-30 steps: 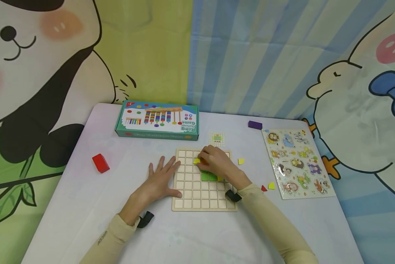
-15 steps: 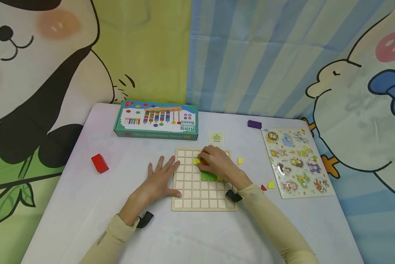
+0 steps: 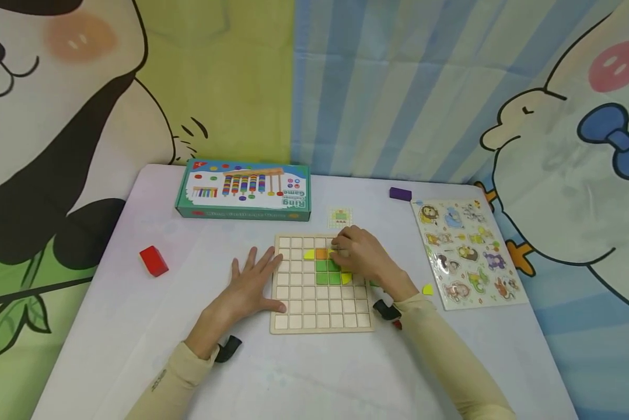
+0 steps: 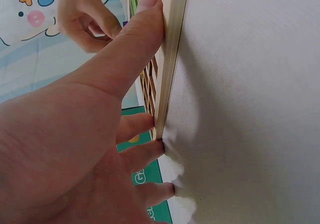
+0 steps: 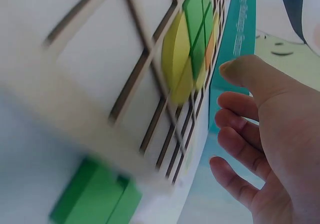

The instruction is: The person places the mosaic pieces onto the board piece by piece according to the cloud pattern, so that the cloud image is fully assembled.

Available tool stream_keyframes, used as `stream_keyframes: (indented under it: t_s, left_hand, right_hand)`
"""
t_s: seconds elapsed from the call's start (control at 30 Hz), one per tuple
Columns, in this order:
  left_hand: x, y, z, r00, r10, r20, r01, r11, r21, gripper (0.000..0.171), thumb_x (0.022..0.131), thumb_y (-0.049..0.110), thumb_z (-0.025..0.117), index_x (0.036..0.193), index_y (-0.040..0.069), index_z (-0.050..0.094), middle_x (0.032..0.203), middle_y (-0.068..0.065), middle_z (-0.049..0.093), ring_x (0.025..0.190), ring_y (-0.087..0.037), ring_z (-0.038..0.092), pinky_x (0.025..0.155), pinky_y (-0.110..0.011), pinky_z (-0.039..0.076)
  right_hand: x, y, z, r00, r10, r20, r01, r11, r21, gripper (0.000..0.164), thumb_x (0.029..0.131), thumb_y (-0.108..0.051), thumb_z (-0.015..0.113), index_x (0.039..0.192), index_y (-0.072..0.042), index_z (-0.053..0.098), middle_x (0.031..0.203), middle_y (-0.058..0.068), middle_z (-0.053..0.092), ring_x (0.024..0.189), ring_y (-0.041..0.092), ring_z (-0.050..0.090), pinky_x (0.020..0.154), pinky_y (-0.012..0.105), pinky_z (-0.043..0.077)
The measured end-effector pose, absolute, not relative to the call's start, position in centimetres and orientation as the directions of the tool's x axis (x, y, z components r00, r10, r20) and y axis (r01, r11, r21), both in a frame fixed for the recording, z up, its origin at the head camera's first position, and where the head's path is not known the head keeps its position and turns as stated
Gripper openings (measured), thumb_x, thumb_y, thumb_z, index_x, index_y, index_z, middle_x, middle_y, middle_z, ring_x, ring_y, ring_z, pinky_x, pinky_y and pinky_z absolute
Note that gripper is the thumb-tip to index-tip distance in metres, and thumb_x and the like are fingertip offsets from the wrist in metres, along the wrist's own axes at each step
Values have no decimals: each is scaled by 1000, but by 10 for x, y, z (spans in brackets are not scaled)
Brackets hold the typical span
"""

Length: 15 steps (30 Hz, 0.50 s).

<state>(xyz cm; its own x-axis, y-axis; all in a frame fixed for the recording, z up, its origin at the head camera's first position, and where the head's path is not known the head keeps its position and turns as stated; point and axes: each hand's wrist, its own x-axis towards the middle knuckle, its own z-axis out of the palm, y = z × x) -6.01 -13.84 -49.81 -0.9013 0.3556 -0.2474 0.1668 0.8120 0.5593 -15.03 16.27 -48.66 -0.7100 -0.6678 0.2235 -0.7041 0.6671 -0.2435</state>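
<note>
A wooden grid board (image 3: 322, 306) lies on the white table. My left hand (image 3: 246, 291) has its fingers spread at the board's left edge; in the left wrist view its thumb (image 4: 137, 36) presses the frame. Over the right part of the board hovers my right hand (image 3: 364, 254), its fingers loosely bent with nothing seen between them in the right wrist view. Green squares (image 3: 322, 278), an orange square (image 3: 321, 254) and yellow pieces (image 3: 308, 254) with a rounded edge sit in the grid. Part of the board's upper right is hidden by the right hand.
Behind the board lies a small pattern card (image 3: 341, 217). A boxed ring game (image 3: 243, 191) stands back left, a red block (image 3: 154, 261) left, a purple block (image 3: 401, 193) back right. An animal puzzle sheet (image 3: 469, 256) and a loose yellow piece (image 3: 427, 289) lie right. Green blocks (image 5: 97, 194) sit beside the board.
My right hand has come off the orange square and moved to the right, uncovering it and more of the green squares. The left hand stays in place. The head view has shifted slightly.
</note>
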Motion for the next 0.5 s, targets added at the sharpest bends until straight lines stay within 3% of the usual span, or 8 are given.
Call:
stream_keyframes:
  t_s: [0.5]
  left_hand:
    - [-60,-138,-497,-900,358,-248,169,812,559,120,67,50,91,161,12,27,171,-14,10,156,-48,-5,114,-78,-6]
  right_hand:
    - [-143,248,-491,-861,-485,156,-509,814,-279,30,89,-28,78,110,-6,75,106,8,69,97,24,63,83,41,56]
